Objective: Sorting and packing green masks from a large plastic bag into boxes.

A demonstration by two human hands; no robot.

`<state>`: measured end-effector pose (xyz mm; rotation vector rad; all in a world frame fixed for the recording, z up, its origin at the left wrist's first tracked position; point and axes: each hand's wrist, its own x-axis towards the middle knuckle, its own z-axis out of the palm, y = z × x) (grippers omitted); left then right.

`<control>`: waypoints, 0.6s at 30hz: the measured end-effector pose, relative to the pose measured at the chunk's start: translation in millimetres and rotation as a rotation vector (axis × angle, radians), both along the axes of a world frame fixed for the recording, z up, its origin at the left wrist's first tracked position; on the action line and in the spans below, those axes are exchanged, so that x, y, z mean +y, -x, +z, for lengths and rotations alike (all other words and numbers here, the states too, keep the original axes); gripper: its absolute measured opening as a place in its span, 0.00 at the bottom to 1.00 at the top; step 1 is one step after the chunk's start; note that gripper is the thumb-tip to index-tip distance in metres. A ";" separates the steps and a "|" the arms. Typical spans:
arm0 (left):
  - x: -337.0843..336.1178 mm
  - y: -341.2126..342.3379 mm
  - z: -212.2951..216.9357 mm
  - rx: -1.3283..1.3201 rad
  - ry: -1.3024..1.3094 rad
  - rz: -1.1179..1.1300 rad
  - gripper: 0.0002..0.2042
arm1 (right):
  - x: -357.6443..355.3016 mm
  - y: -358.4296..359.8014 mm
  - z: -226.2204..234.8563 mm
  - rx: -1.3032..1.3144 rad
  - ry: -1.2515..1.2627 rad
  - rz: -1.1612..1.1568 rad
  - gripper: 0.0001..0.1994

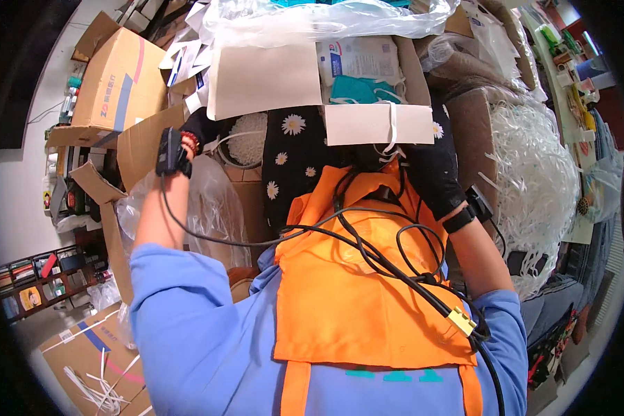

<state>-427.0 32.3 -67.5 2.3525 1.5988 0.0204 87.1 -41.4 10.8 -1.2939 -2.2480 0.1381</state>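
In front of me sits an open white carton, its near flap folded out. Inside lie a white packet with printed labels and teal face masks. A white elastic strap hangs over the near flap. My right hand, in a black glove, is beside and partly beneath that flap, its fingers hidden. To the left of the carton, my left hand, also in a black glove, is beside a cardboard flap and folded white pieces; its fingers blend into the dark.
A large cardboard box stands at the left. White straps fill a box at the right. Clear plastic lines a box under my left forearm. A round container of white cord sits near my knees. Black cables cross my orange apron.
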 end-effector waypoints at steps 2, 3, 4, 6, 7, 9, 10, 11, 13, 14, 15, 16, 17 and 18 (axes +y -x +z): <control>8.5 -13.2 -9.4 0.006 -0.065 -0.015 0.10 | -3.3 -3.2 -23.6 0.040 0.130 -0.008 0.12; 9.3 -16.7 -9.6 0.014 -0.046 0.013 0.10 | -2.9 -2.5 -26.6 0.041 0.174 -0.032 0.12; 8.5 -19.5 -9.9 0.021 -0.043 0.032 0.10 | -1.8 1.0 -26.3 0.043 0.216 -0.056 0.11; 6.7 -22.2 -7.7 0.026 -0.021 0.072 0.10 | -1.5 1.4 -24.3 0.041 0.219 -0.067 0.11; 5.3 -21.9 -5.6 0.027 -0.011 0.089 0.10 | -0.3 -0.3 -20.7 0.040 0.178 -0.052 0.11; 2.1 -22.6 -3.2 0.029 0.003 0.122 0.10 | 0.4 -6.8 -11.3 0.039 0.094 -0.023 0.12; 0.1 -23.1 -2.9 0.028 0.011 0.139 0.10 | -0.3 -11.1 -7.4 0.038 0.052 -0.009 0.12; -0.5 -22.0 -0.8 0.028 0.022 0.152 0.10 | -4.5 -18.0 -8.9 0.074 0.072 -0.020 0.12; -4.8 -21.2 -0.9 0.027 0.021 0.181 0.10 | -20.6 -37.1 -19.0 0.185 0.169 -0.067 0.11; -5.3 -20.2 -0.9 0.026 0.012 0.195 0.10 | -30.3 -46.3 -24.1 0.257 0.249 -0.104 0.11; -6.1 -19.4 -1.8 0.021 0.008 0.210 0.11 | -35.4 -49.3 -18.7 0.349 0.370 -0.150 0.10; -6.2 -17.6 -1.7 0.021 -0.002 0.227 0.11 | -39.5 -53.4 -10.7 0.442 0.492 -0.196 0.09; -6.1 -15.3 -1.2 0.022 -0.014 0.250 0.11 | -43.5 -56.3 -0.4 0.536 0.613 -0.242 0.09; -4.3 -10.6 0.4 0.032 -0.054 0.282 0.11 | -48.1 -55.3 12.8 0.634 0.628 -0.251 0.08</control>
